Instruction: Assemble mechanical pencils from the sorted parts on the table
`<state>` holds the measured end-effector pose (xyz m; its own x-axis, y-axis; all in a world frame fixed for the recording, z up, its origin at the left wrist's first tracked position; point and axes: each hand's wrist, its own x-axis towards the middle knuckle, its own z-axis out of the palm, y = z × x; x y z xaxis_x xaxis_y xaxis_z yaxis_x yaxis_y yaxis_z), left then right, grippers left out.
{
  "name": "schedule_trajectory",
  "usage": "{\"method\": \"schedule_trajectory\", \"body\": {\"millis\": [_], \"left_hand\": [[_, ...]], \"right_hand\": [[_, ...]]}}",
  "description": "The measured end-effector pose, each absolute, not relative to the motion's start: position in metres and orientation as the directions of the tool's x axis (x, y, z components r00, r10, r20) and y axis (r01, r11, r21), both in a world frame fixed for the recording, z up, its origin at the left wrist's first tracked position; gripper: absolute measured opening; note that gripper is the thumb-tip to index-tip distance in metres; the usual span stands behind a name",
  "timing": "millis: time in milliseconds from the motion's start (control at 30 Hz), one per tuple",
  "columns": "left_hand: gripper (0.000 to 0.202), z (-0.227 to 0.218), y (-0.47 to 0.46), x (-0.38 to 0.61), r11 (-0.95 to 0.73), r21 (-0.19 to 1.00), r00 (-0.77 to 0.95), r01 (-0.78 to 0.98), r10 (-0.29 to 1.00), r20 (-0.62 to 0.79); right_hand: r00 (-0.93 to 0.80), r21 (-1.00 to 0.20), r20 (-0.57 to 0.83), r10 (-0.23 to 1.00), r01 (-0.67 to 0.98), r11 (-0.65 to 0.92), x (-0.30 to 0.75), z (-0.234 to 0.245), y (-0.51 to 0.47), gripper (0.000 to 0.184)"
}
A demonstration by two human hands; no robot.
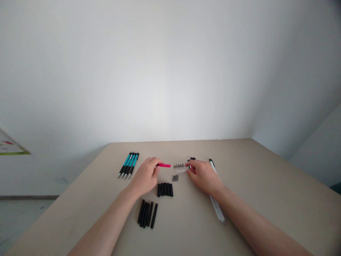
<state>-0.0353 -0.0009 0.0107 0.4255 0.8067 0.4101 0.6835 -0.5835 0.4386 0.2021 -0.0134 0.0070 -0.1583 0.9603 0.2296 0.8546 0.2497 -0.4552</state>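
Note:
My left hand (146, 175) is closed in a pinch on a pink pen barrel (164, 165), held just above the table. My right hand (204, 175) reaches down with curled fingers to a row of small clear parts (180, 171) and touches them. I cannot make out whether it holds one. Right behind that row lies a line of small metal tips (178, 165). A small cluster of springs (175, 177) rests between my two hands. Several short black grips (165, 189) lie side by side just in front of my left hand.
Several teal pens (129, 165) lie at the left of the beige table (253, 170). Longer black tubes (147, 214) sit near my left forearm. White refills (217, 209) run under my right wrist, a white pen (212, 164) beyond it. A white wall stands behind.

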Motion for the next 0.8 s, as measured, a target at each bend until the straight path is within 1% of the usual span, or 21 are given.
{"method": "schedule_trajectory", "body": {"millis": [467,600,800], "left_hand": [[0.023,0.0123,-0.0016,-0.0343,-0.603,0.427,0.443,0.674,0.792,0.420],[0.023,0.0112,-0.0014,-0.0344,-0.599,0.428,0.440,0.677,0.796,0.417],[0.024,0.0116,-0.0015,-0.0347,-0.595,0.432,0.441,0.678,0.799,0.409]], "right_hand": [[-0.183,-0.446,0.245,0.952,0.851,0.278,0.2006,0.0073,-0.0147,0.024],[-0.179,-0.446,0.230,0.956,0.854,0.268,0.1998,0.0076,-0.0145,0.024],[-0.191,-0.441,0.235,0.953,0.853,0.280,0.1990,0.0066,-0.0135,0.021]]}}
